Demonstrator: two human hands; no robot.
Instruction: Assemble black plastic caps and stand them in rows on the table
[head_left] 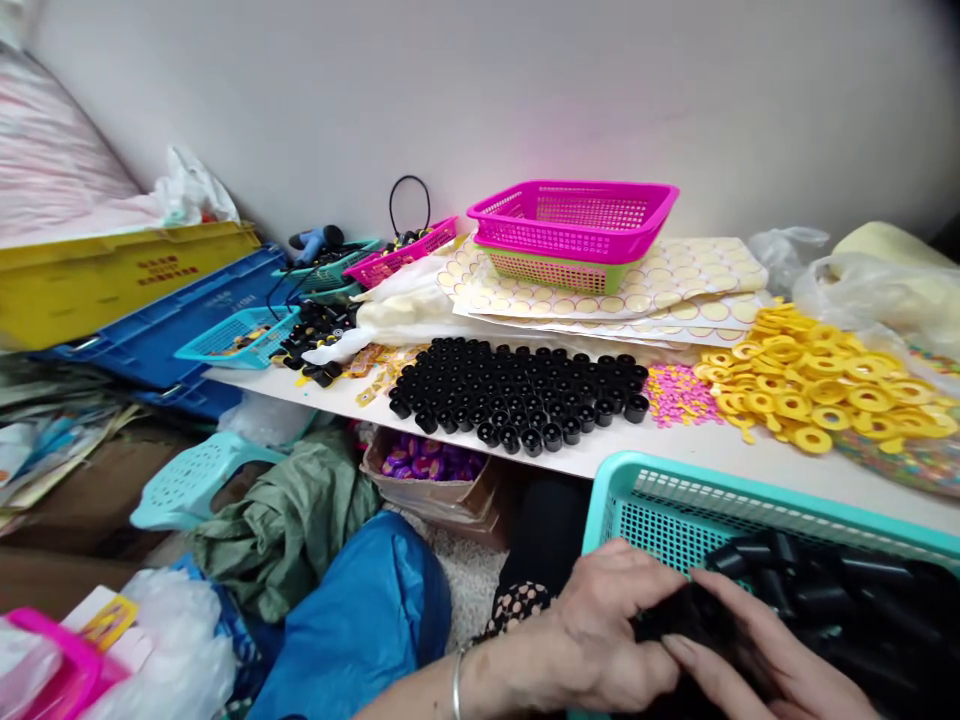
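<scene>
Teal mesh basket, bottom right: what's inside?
Inside the teal mesh plastic basket, black plastic tubes lie piled. The left hand and right hand cover a dark bunch; the floor beneath is hidden.

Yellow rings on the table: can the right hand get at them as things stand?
Probably yes. The yellow rings lie in an open pile just beyond the far rim of the teal basket, with nothing standing over them. But the right hand is occupied on the black tubes in it.
</scene>
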